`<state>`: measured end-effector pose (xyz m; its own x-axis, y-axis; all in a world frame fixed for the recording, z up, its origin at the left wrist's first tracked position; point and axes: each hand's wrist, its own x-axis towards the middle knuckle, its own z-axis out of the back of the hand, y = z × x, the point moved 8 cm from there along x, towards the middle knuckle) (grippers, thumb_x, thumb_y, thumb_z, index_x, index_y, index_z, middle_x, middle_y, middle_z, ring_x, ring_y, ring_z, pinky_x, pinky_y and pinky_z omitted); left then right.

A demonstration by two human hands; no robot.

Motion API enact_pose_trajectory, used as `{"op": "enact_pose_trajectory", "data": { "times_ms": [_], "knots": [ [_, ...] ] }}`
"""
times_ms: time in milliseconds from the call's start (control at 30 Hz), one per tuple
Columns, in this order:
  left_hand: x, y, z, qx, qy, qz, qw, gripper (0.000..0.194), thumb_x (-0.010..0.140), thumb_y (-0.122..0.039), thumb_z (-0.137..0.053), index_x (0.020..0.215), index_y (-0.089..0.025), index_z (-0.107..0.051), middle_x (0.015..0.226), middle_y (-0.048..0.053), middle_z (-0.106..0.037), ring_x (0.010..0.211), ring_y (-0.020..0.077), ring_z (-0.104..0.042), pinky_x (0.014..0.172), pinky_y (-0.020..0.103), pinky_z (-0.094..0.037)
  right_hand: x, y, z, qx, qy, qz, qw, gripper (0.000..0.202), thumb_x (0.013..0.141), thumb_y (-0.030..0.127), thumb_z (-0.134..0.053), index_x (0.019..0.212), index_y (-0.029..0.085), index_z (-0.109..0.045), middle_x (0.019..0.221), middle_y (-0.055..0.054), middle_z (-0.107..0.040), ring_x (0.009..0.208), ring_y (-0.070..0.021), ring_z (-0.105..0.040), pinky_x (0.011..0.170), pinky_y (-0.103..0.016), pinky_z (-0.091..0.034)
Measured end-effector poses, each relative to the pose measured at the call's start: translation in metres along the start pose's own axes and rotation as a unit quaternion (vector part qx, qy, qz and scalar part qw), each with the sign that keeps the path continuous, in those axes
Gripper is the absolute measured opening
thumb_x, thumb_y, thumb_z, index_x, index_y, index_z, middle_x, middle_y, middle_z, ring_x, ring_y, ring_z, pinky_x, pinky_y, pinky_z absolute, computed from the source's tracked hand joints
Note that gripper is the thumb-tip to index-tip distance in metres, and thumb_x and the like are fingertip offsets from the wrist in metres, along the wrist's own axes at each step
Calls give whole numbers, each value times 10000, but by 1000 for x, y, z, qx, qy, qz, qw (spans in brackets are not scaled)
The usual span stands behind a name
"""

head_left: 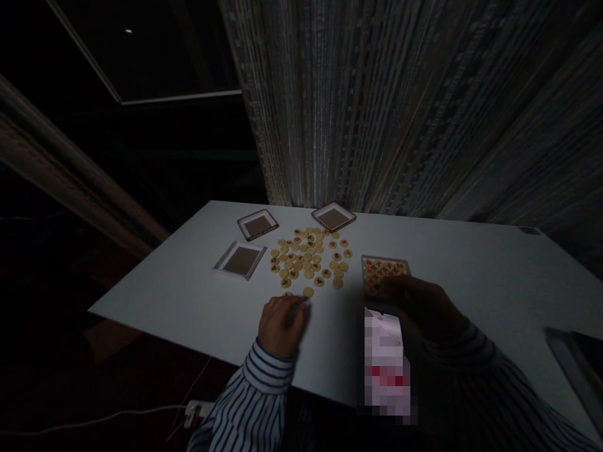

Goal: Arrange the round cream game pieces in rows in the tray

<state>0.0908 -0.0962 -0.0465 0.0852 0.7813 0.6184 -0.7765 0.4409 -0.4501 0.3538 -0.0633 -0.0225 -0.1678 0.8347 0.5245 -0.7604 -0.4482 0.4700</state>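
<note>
Many round wooden pieces (308, 257), some with black or red characters, lie spread over the middle of the white table. My left hand (281, 321) is at the near edge of the pieces, its fingers curled and pressed together; whatever it may hold is too small to make out. On the right, a shallow box (385, 258) holds several rows of pieces with red characters. My right hand (424, 304) reaches over the near right corner of this box. Its fingertips are dark and partly hidden, so a piece in them cannot be made out.
A shallow box (240, 276) and two brown-edged trays or lids (257, 225) (333, 216) stand left and behind the pieces. A lit phone (386, 358) lies at the near edge. Curtains (320, 113) hang behind the table (179, 282). A power strip (198, 411) is low at left.
</note>
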Motion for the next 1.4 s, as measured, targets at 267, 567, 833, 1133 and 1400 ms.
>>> {"op": "enact_pose_trajectory", "data": {
  "times_ms": [267,567,833,1133,1400],
  "knots": [
    [-2,38,20,69,-13,46,996,179,783,-288,-562,905,-170,-621,800,62,-671,771,196,-608,697,341,-501,16,59,-40,-6,109,152,982,199,808,258,-467,853,186,-648,736,-50,-695,641,-149,-640,598,-290,-511],
    [-6,56,-1,80,23,57,995,230,750,-309,-588,939,-183,-624,853,64,-681,813,216,-613,714,360,-501,10,100,-89,-114,301,190,928,242,807,229,-477,980,194,-642,907,-84,-678,783,-184,-633,650,-301,-472],
    [-8,60,-9,76,42,75,993,229,745,-260,-601,962,-190,-609,895,60,-681,848,225,-605,731,372,-490,10,113,-120,-150,408,183,882,256,825,216,-463,1011,156,-629,967,-113,-661,877,-236,-617,716,-352,-471],
    [-5,57,-13,83,65,81,991,235,728,-231,-626,958,-182,-613,884,63,-686,849,228,-603,715,365,-483,8,118,-135,-160,432,198,865,265,829,207,-467,1049,156,-607,1027,-126,-641,924,-244,-601,750,-369,-455],
    [-6,54,-12,87,63,67,992,203,749,-212,-611,948,-174,-612,870,52,-689,828,215,-603,710,346,-475,13,121,-125,-171,422,190,870,273,825,207,-459,1054,166,-601,1012,-108,-648,893,-214,-605,732,-335,-461]
  ]
}}
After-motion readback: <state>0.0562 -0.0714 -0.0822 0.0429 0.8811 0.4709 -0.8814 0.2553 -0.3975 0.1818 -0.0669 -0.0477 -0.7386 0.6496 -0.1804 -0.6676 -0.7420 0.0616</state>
